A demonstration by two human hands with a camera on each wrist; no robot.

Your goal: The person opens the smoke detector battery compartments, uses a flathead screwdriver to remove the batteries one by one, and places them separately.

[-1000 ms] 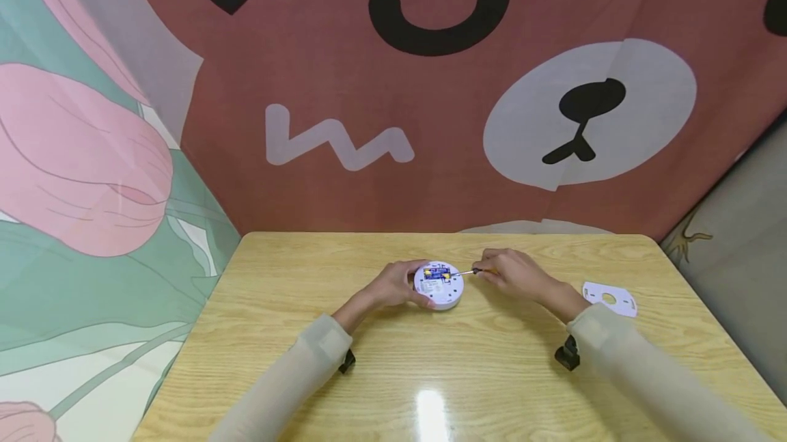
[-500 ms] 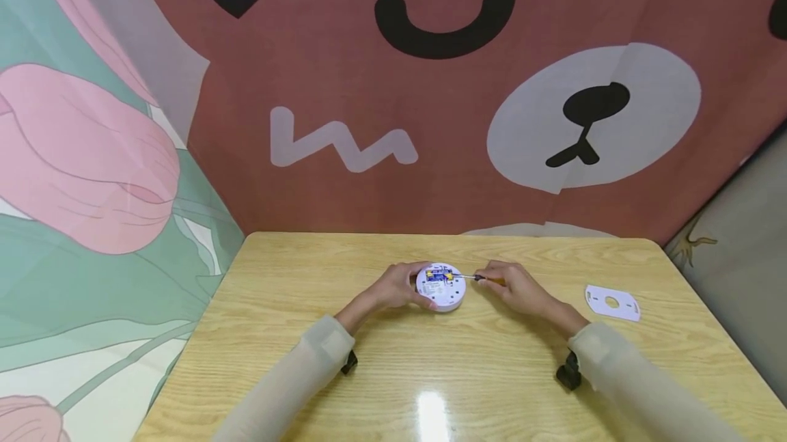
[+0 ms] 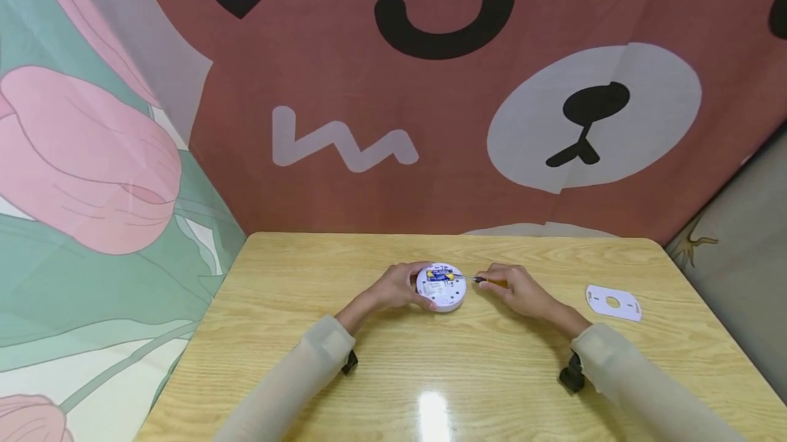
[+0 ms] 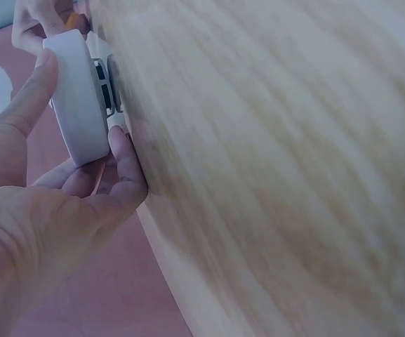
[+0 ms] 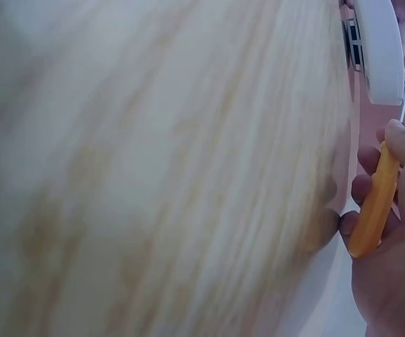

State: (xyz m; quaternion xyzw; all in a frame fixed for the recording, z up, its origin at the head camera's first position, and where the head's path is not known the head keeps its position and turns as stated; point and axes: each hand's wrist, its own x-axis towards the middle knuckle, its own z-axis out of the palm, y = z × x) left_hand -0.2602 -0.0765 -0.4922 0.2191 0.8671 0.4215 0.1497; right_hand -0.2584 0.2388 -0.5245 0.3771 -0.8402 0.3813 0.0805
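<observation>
My left hand grips the rim of a round white smoke detector, thumb on one side and fingers on the other. In its upturned back lie blue and yellow batteries. My right hand holds a screwdriver by its orange handle. The thin metal shaft reaches over the detector's right edge, its tip at the right end of the batteries. The left wrist view shows the detector's white side wall and a dark grille facing the table, held a little off the wood.
A white mounting plate with a round hole lies on the wooden table, right of the right hand. Printed cloth hangs behind and left of the table. A grey surface stands along the right.
The screwdriver has turned flatter, and its handle has shifted slightly down and right. The blue and yellow batteries show a changed outline in the detector. The left hand keeps its grip.
</observation>
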